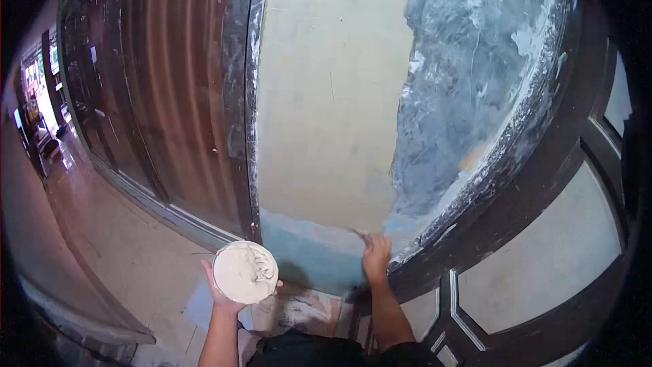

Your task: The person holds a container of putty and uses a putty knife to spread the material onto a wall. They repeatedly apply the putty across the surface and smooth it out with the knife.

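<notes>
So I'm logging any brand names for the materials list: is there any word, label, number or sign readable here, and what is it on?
None can be read.
The tub of pale paste in the left hand shows no label from this angle.
The tool in the right hand at the wall is too small to show any marking.
The bright panels down the corridor at far left are too blurred to read.

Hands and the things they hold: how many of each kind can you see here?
Hands: 2, left hand and right hand
Bowls of white putty: 1, bowl in the left hand
Scraping tools: 1, putty knife in the right hand, against the wall
Total: 4
</notes>
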The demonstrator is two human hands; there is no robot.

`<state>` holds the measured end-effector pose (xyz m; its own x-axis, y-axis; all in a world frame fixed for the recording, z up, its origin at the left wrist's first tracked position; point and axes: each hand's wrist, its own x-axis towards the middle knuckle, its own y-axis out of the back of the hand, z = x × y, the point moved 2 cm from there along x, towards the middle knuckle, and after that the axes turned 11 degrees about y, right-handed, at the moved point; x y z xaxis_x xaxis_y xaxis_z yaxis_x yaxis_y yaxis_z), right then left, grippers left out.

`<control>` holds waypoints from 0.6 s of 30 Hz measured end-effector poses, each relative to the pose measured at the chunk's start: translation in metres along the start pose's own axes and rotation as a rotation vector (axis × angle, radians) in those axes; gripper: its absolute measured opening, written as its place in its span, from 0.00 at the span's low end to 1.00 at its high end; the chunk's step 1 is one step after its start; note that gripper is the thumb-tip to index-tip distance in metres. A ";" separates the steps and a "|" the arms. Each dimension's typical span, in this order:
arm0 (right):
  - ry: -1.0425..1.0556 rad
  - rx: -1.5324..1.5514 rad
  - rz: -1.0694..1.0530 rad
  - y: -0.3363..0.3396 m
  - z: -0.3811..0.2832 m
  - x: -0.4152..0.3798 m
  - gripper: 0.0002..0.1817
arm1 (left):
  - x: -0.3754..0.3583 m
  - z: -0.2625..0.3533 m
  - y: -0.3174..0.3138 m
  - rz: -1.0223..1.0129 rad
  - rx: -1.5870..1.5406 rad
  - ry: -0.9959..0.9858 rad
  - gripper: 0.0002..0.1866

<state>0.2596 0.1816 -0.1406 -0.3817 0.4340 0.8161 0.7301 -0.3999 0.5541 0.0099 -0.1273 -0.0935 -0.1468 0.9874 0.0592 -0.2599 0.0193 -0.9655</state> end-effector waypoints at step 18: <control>-0.019 0.048 -0.060 0.001 0.001 0.040 0.08 | 0.024 -0.018 -0.040 -0.075 -0.106 0.101 0.67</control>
<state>0.2457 0.1996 -0.1080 -0.4152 0.4711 0.7783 0.7327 -0.3339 0.5930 0.0344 -0.1015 -0.0578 -0.0330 0.9932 0.1115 -0.1632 0.1047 -0.9810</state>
